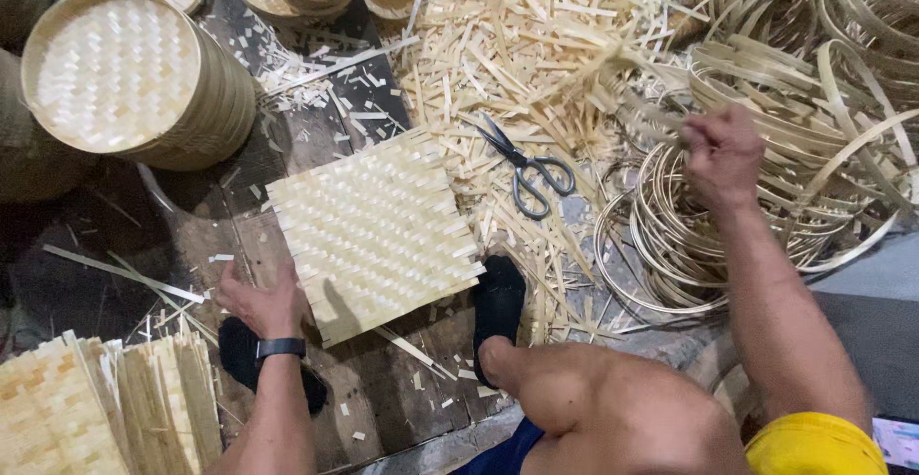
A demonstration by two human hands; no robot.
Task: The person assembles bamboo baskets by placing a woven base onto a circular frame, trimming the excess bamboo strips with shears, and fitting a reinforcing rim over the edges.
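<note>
Woven bamboo mat point(375, 233) lying flat on the dark wooden floor point(383, 408), pinned by the left hand point(260, 301) and a black-socked foot point(498, 303).

The mat is a rough square, turned so its corners point up-left and down-right; it sits straight ahead of the person, nearer the left hand, whose fingers press on its lower-left edge. The right hand point(720, 154) is raised well to the mat's right, fingers closed in a pinch on thin bamboo hoops point(670, 236) from the coiled heap there. Scissors point(526, 169) lie just beyond the mat's upper-right edge among loose bamboo strips point(507, 44). A round woven basket lid point(110, 73) stands up-left; more woven sheets point(96, 408) are stacked at lower left.
</note>
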